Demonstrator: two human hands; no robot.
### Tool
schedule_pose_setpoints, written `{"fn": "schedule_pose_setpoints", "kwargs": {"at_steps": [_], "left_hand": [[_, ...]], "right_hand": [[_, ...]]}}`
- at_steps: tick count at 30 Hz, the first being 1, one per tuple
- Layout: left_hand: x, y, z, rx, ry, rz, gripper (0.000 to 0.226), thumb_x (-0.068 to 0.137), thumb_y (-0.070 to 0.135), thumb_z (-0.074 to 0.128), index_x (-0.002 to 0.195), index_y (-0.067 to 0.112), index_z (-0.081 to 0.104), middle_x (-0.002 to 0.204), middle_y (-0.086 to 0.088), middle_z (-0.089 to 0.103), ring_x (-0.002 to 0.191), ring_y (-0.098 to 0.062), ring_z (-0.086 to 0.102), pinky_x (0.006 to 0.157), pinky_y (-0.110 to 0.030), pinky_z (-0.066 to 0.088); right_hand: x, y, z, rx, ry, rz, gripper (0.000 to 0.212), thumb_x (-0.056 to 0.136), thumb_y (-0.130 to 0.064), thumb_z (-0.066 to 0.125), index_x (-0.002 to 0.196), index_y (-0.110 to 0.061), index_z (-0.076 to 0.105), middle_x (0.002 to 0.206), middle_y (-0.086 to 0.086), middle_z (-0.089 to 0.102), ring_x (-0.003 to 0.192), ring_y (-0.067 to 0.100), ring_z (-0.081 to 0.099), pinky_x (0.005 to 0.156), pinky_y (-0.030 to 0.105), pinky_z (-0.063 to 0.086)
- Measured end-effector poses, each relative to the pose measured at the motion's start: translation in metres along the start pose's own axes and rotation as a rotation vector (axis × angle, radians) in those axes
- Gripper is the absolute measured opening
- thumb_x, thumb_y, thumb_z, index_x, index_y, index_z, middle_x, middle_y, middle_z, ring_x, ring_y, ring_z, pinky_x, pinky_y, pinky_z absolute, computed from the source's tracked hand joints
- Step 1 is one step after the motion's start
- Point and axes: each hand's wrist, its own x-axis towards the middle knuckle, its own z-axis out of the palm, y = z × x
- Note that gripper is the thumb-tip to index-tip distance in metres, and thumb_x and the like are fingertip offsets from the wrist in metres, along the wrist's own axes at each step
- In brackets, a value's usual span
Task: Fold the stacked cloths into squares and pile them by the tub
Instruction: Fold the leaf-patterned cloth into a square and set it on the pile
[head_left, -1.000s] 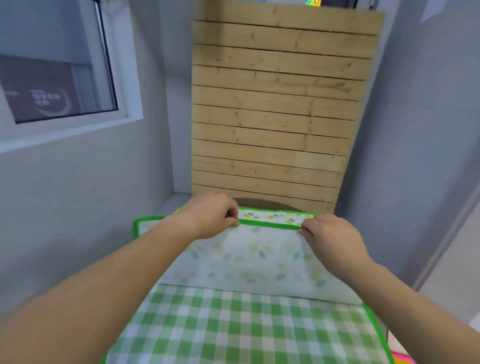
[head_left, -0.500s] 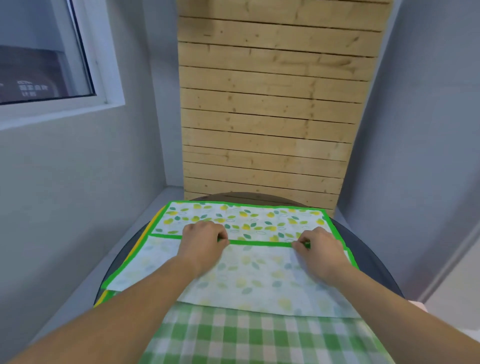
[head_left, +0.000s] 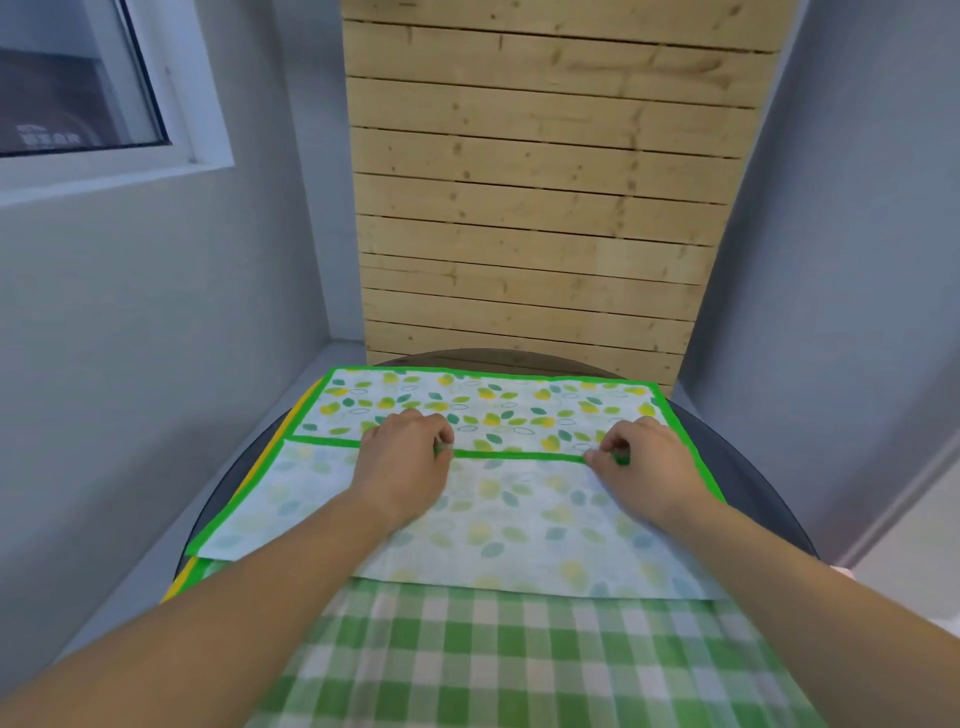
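A leaf-print cloth (head_left: 488, 400) with a bright green border lies on top of the stack on a round dark table (head_left: 748, 467). Its near part is folded away from me, so the pale underside (head_left: 519, 535) faces up. My left hand (head_left: 405, 457) and my right hand (head_left: 644, 462) each pinch the folded green hem, which sits a little short of the far edge. Under it lies a green-and-white checked cloth (head_left: 467, 660), and a yellow cloth edge (head_left: 288, 421) shows at the left. No tub is in view.
A slatted wooden panel (head_left: 540, 208) leans upright just behind the table. Grey walls close in on both sides, with a window (head_left: 78, 93) at the upper left. A white edge (head_left: 841, 571) shows past the table at the right.
Both hands have carried the cloth's near hem forward and down from the air onto the cloth. The view has tilted down, showing more of the table and the stack.
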Motion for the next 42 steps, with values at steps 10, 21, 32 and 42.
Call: {"fn": "schedule_pose_setpoints", "kwargs": {"at_steps": [10,21,32,42], "left_hand": [[-0.071,0.012,-0.042,-0.299,-0.311,0.306,0.010,0.080,0.042,0.077,0.084,0.033,0.076,0.095,0.015,0.062,0.097,-0.002,0.059,0.095,-0.026,0.046],[-0.110,0.007,-0.041,-0.296,-0.252,0.275,0.011,0.090,0.039,0.071,0.088,0.030,0.078,0.098,0.017,0.059,0.102,0.000,0.051,0.098,-0.033,0.043],[-0.132,0.025,-0.051,-0.096,-0.368,0.312,0.046,0.084,0.069,0.045,0.111,0.036,0.064,0.125,0.017,0.052,0.122,-0.006,0.044,0.109,-0.035,0.034],[-0.131,0.010,-0.026,0.157,-0.400,0.193,0.070,0.096,0.069,0.021,0.158,0.039,0.009,0.167,0.008,-0.013,0.149,-0.006,-0.024,0.123,-0.044,-0.014]], "right_hand": [[-0.107,-0.061,-0.032,0.171,-0.260,-0.406,0.010,0.079,-0.040,0.075,0.079,-0.031,0.070,0.110,-0.013,0.063,0.110,0.002,0.049,0.098,0.017,0.036],[-0.129,-0.055,-0.024,0.060,-0.220,-0.442,0.010,0.088,-0.035,0.065,0.083,-0.028,0.069,0.123,-0.011,0.061,0.117,0.006,0.047,0.102,0.030,0.041],[-0.149,-0.068,-0.061,0.088,-0.464,-0.423,0.013,0.085,-0.036,0.064,0.081,-0.025,0.070,0.097,-0.014,0.067,0.093,0.001,0.057,0.088,0.019,0.043],[0.036,-0.045,-0.009,0.149,-0.302,-0.021,0.041,0.088,-0.035,0.067,0.124,-0.016,0.063,0.133,0.000,0.060,0.121,0.019,0.056,0.097,0.028,0.042]]}}
